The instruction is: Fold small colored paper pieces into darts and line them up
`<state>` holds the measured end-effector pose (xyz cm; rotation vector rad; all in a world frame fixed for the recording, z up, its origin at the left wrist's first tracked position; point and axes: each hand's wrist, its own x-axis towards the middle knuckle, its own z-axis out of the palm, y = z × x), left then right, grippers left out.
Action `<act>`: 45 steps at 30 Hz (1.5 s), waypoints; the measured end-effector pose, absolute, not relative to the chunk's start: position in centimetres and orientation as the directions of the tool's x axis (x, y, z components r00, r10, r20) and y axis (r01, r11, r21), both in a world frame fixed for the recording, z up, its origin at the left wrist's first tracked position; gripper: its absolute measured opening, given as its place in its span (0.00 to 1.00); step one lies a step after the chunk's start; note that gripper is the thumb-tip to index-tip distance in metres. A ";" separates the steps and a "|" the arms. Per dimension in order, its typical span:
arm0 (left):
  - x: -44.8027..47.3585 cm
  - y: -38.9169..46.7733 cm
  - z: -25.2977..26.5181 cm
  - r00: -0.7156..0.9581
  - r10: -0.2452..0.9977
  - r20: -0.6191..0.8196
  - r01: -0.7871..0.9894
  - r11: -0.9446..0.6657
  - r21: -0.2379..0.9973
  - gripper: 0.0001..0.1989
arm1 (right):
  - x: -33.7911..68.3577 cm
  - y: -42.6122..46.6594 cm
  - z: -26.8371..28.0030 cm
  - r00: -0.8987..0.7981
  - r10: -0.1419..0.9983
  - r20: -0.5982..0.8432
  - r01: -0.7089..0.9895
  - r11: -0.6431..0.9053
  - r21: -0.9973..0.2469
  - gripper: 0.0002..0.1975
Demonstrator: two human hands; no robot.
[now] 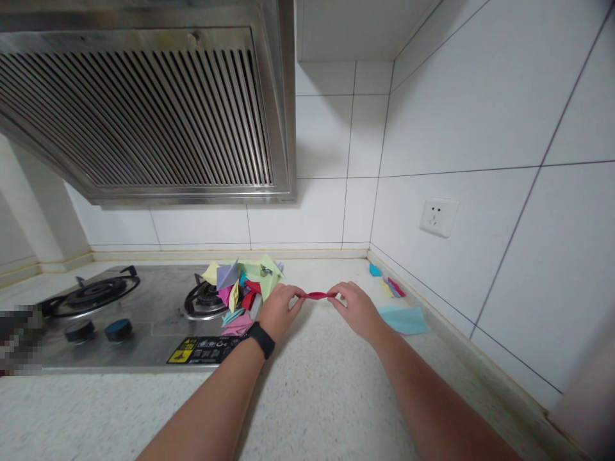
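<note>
A narrow red folded paper (316, 296) is stretched level between my two hands, just above the counter. My left hand (281, 310) pinches its left end between thumb and fingertips; a black watch band is on that wrist. My right hand (355, 308) pinches the opposite end in the same way. Close to my left hand lies a heap of folded coloured papers (234, 301), in yellow, purple, green, pink and red, spread over the right burner. Beside my right forearm a light blue sheet of paper (406, 319) rests flat on the counter.
Small folded papers (391, 287) and a blue paper piece (374, 270) sit along the right wall. The gas stove (154, 320) with two knobs is on the left. A steel range hood (283, 128) hangs above it. A wall socket (439, 217) is at the right.
</note>
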<state>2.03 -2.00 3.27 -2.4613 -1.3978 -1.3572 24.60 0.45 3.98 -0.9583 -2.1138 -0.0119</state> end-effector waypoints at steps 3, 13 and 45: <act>2.1 -1.9 3.1 0.181 0.733 0.655 0.683 -0.573 0.453 0.07 | 24.5 0.3 4.1 -0.349 0.625 0.698 0.606 0.719 -0.341 0.07; 2.3 -1.1 2.2 0.034 0.795 0.605 0.495 -0.540 0.681 0.11 | 24.3 -0.2 4.5 -0.309 0.611 0.729 0.546 0.741 -0.390 0.04; 1.8 -0.7 1.9 -0.068 0.867 0.494 0.404 -0.429 0.808 0.21 | 25.0 0.0 4.5 -0.539 0.594 0.597 0.632 0.754 -0.180 0.09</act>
